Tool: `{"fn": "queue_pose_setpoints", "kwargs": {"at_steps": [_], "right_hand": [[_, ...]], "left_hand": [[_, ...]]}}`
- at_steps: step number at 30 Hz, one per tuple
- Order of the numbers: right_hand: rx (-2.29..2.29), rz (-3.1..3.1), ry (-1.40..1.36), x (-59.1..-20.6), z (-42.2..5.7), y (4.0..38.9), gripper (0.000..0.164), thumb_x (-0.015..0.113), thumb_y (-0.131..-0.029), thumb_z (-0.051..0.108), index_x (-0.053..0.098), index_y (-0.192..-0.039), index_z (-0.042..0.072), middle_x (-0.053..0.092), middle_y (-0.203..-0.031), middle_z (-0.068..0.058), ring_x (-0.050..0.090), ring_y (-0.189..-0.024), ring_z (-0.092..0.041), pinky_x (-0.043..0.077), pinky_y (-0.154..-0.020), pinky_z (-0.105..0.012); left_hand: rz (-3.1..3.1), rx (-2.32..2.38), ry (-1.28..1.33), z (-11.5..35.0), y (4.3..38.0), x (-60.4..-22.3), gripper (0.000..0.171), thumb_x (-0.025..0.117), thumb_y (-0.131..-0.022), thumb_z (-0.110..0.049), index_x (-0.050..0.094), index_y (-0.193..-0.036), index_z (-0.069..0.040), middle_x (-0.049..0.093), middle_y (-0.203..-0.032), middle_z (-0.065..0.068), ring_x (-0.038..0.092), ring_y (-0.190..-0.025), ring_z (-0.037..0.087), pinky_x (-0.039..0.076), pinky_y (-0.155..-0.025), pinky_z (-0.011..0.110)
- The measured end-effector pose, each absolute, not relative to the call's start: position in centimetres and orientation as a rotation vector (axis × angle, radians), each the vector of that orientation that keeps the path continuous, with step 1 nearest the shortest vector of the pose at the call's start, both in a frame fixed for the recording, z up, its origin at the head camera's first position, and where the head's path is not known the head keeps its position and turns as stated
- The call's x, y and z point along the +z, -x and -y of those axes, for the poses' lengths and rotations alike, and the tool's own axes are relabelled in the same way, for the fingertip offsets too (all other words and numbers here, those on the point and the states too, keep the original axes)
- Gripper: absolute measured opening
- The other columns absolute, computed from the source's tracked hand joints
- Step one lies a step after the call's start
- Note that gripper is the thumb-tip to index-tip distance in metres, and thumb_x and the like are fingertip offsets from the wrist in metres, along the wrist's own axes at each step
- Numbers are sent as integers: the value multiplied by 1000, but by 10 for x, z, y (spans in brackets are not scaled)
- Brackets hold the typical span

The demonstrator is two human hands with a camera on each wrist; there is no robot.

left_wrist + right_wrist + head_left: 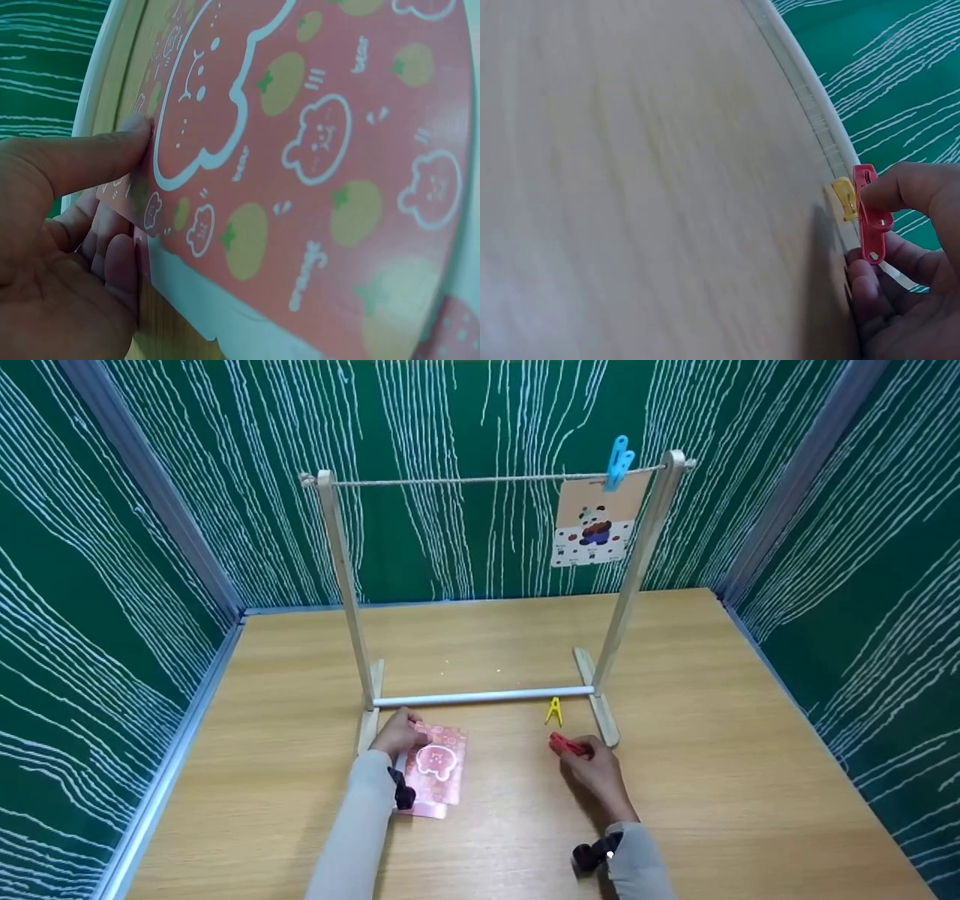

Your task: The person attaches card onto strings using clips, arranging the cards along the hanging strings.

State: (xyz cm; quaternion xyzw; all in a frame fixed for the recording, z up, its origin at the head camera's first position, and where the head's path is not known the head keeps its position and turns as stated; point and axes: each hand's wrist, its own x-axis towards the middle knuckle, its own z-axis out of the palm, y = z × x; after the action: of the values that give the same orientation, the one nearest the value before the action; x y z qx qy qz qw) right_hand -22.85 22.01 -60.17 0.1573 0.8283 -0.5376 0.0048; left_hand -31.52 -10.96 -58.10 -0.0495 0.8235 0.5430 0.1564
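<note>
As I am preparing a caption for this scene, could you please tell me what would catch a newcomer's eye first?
Probably the bright blue plastic clothespin clipping a peach-and-white panda card near the right end of the beige rope. Below, the left hand holds a pink rectangular card with a white bear outline, while the right hand pinches a red plastic clothespin near a small yellow one.

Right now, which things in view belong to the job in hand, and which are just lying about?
Apparently in the job:
pink bear card, pinched by the left hand
red clothespin, held by the right hand
panda card, clipped to the rope by the blue clothespin
wooden frame
yellow clothespin, unheld, probably awaiting use

Just surroundings:
green wall
black wrist cameras
table
</note>
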Motion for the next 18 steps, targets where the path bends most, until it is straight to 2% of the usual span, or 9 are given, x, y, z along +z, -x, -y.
{"fn": "queue_pose_setpoints", "kwargs": {"at_steps": [6,10,13,18], "right_hand": [[-1749,-2444,-504,-595,-224,227,44,66,-89,29,57,-123,2,59,-119,-17,54,-106,-25,44,-91,-32],[-1818,-2402,-496,-589,-226,228,55,69,-87,31,53,-131,3,57,-122,-19,55,-108,-27,47,-89,-32],[-1935,-2326,-485,-582,-226,229,55,65,-89,23,48,-137,3,53,-123,-20,56,-107,-29,50,-87,-31],[-2113,-2093,-522,-567,-225,233,55,59,-93,15,38,-143,9,45,-128,-16,52,-116,-31,48,-97,-40]], "left_hand": [[-2304,1689,167,116,313,-578,33,63,-79,13,45,-105,4,46,-78,2,44,-58,10,38,-51,19],[-2263,1779,222,117,316,-573,31,61,-80,12,46,-105,2,49,-79,3,42,-53,9,35,-46,20],[-2202,1833,280,117,321,-565,30,60,-82,9,47,-108,2,53,-82,6,49,-59,12,42,-51,22],[-2156,1866,365,116,326,-546,36,62,-85,1,50,-119,2,57,-98,13,60,-75,18,53,-64,26]]}}
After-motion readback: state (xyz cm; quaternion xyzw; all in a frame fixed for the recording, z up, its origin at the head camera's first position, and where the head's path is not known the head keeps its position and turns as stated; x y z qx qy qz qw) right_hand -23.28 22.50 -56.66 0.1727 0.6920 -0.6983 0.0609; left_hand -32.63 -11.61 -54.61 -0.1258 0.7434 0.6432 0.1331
